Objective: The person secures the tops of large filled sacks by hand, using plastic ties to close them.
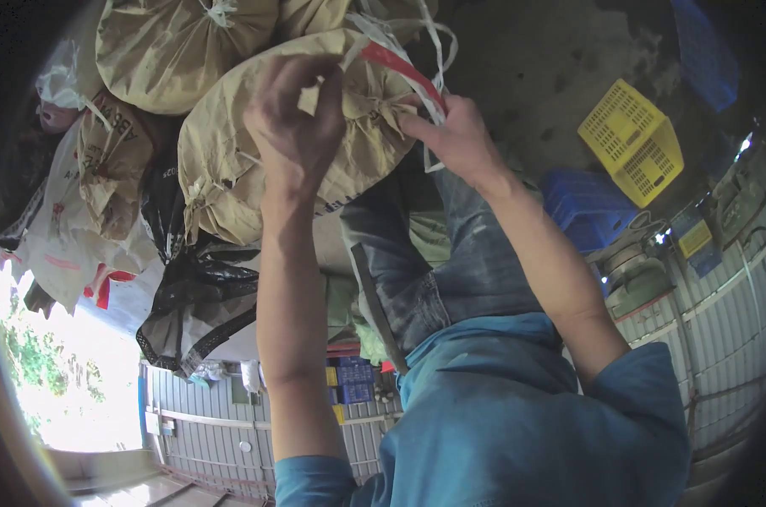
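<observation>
Over the big tan sack [231,135], both of the person's arms reach toward the far side. The left hand [295,131] is raised at a bent wrist, fingers curled and thumb rounded toward them, right by the end of the red-and-white strip [400,69]; I can't tell whether it grips that end. The right hand [457,139] angles in from the right, thumb and fingers pinching the strip beside the sack's gathered neck [391,110]. Another tan sack [176,55] sits at the far left, yellow crates [637,144] off right.
</observation>
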Demonstrator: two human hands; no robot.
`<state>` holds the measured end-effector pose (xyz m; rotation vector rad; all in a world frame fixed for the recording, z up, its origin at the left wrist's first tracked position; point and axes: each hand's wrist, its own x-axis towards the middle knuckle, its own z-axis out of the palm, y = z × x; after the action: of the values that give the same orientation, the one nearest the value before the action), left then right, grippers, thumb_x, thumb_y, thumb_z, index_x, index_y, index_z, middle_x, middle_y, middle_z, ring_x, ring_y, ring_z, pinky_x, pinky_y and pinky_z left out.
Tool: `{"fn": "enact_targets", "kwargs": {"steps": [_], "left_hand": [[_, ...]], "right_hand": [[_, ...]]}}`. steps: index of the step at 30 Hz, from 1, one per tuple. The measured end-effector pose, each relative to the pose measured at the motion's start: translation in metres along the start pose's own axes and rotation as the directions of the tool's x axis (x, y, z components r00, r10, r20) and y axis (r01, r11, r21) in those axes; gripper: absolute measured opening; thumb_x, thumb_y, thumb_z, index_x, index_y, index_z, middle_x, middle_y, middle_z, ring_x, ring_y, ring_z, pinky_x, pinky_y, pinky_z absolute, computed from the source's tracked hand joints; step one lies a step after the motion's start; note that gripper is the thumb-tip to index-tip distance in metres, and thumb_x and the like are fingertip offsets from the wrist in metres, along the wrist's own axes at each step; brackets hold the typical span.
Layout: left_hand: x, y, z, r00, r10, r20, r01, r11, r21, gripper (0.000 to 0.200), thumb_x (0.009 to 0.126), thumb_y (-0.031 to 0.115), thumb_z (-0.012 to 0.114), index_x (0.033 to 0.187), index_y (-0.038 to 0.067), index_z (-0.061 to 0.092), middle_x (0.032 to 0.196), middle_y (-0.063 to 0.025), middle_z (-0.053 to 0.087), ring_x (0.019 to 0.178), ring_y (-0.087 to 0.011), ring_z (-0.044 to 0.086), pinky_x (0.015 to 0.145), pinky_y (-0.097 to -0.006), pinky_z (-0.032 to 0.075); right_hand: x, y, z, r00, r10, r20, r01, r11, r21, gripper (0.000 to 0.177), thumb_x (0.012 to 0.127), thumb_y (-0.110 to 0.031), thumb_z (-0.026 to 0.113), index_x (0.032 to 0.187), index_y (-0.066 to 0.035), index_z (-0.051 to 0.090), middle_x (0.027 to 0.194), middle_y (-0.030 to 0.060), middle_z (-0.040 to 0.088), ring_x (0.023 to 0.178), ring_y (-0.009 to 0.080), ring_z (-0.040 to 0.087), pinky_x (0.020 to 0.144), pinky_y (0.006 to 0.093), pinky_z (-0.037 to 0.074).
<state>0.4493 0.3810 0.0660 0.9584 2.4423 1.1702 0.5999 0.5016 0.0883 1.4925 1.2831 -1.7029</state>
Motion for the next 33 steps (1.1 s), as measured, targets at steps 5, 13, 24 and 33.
{"fn": "enact_targets", "kwargs": {"steps": [5,13,24,33], "left_hand": [[-0.024,0.003,-0.001,0.960,-0.004,0.279,0.009,1.000,-0.017,0.005,0.084,0.009,0.074,0.085,0.013,0.072,0.086,-0.0012,0.060,0.071,-0.0154,0.060,0.058,-0.0267,0.051],[-0.021,0.001,-0.002,0.874,0.023,0.486,-0.158,0.958,0.239,0.010,0.088,0.028,0.069,0.088,0.019,0.072,0.086,-0.0032,0.053,0.077,-0.0251,0.056,0.069,-0.0376,0.044],[0.006,0.014,-0.006,0.746,-0.138,0.651,0.078,0.990,0.120,0.010,0.079,0.026,0.076,0.083,0.018,0.074,0.087,-0.0007,0.053,0.078,-0.0182,0.058,0.063,-0.0313,0.049],[0.026,0.010,0.004,0.575,-0.298,0.762,0.154,0.954,0.257,0.011,0.085,0.019,0.064,0.085,0.019,0.075,0.088,-0.0073,0.062,0.074,-0.0261,0.065,0.066,-0.0372,0.051]], "right_hand": [[0.004,0.017,0.005,0.976,-0.216,-0.033,0.217,0.976,0.033,0.017,0.090,-0.018,0.070,0.103,-0.008,0.073,0.093,0.0003,0.071,0.091,0.0134,0.065,0.085,0.0278,0.050],[0.009,0.042,0.020,0.845,-0.492,-0.211,0.475,0.870,-0.131,0.005,0.087,-0.009,0.073,0.090,-0.008,0.069,0.077,0.0009,0.064,0.071,0.0148,0.059,0.068,0.0290,0.048],[0.001,0.050,0.032,0.603,-0.724,-0.336,0.699,0.682,-0.217,0.013,0.084,0.002,0.067,0.073,-0.001,0.060,0.080,0.0057,0.057,0.072,0.0197,0.057,0.060,0.0304,0.046],[-0.012,0.004,0.044,0.969,0.235,-0.079,-0.090,0.630,0.771,0.041,0.082,-0.046,0.078,0.071,-0.019,0.049,0.052,-0.0069,0.040,0.038,0.0030,0.023,0.038,0.0236,0.017]]}}
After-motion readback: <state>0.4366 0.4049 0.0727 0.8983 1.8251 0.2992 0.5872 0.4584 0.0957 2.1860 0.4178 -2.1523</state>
